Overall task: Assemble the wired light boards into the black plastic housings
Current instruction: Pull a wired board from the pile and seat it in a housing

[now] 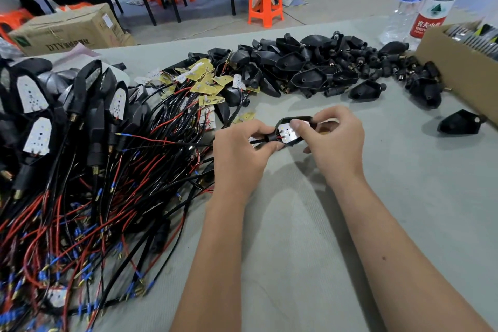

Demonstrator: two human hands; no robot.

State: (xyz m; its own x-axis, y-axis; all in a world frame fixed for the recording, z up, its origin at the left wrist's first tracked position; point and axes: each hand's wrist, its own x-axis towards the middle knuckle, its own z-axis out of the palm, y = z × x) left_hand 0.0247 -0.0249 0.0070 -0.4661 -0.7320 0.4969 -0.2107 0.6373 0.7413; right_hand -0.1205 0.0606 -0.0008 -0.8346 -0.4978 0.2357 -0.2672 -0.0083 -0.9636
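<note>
Black plastic housing (292, 119) with its white wired light board (287, 132) sits between both hands, above the grey table (310, 224). Left hand (239, 153) at nine o'clock pinches the stem; right hand (334, 137) at three o'clock grips the body, thumb (299, 127) pressing the board.

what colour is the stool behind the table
Orange stool, seen in the head view.

Two water bottles (420, 0) stand at the tabletop's (296, 224) far right corner beside a cardboard box (458, 67). An orange stool (265, 1) stands on the floor beyond.
</note>
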